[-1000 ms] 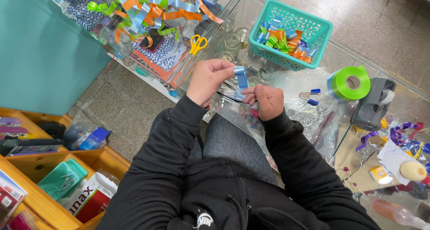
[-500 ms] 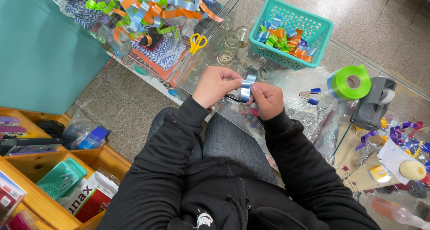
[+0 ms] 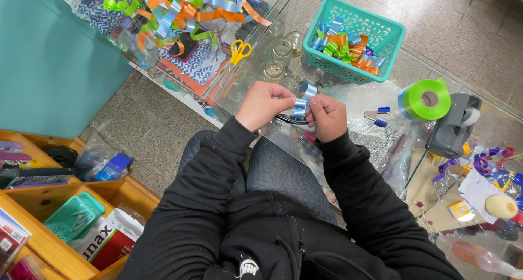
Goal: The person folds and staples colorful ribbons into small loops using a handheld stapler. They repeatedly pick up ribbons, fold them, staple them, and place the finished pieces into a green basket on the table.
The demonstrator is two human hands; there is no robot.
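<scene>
Hands: left [image 3: 264, 103], right [image 3: 326, 115], both pinching one blue ribbon loop [image 3: 300, 104]; one green ribbon roll [image 3: 425, 99] nearby.

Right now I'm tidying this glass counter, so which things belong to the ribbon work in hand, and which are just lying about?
In use:
left hand
right hand
light blue ribbon strip
green ribbon roll
teal basket of folded ribbon pieces
yellow scissors

Lying about:
glass jars
grey tape dispenser
blue clip
</scene>
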